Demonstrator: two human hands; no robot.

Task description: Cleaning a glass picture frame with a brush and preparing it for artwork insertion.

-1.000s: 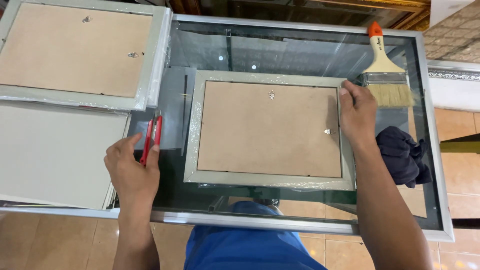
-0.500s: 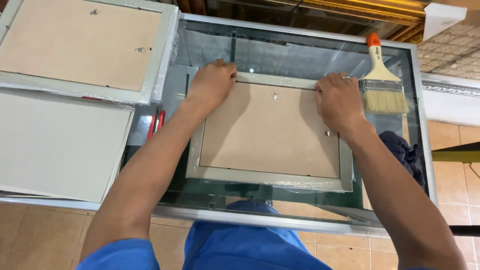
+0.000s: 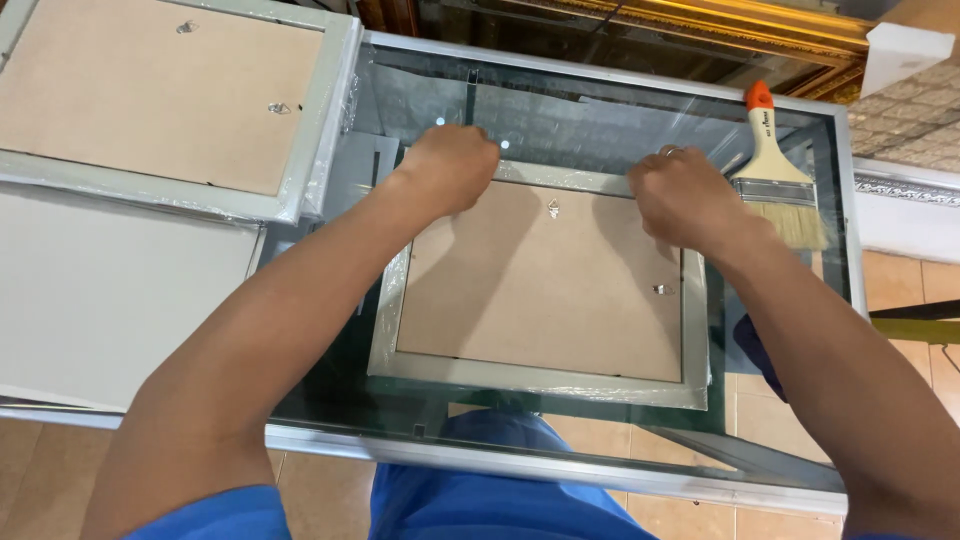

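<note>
The table (image 3: 600, 120) has a glossy glass top with a brushed metal rim. The picture frame (image 3: 545, 375) shows matt brown fibreboard backing under shiny plastic wrap. The paintbrush (image 3: 775, 165) has a smooth wooden handle.

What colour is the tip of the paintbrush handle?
Orange, on a cream handle; the paintbrush shows in the head view.

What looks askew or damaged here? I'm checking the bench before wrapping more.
Nothing damaged. The picture frame lies face down and slightly skewed to the glass table edge, left hand and right hand on its far rail; the paintbrush lies beside it.

Glass table (image 3: 600, 110): frames (image 3: 545, 290), paintbrush (image 3: 778, 175), maybe cloth (image 3: 752, 345).
</note>
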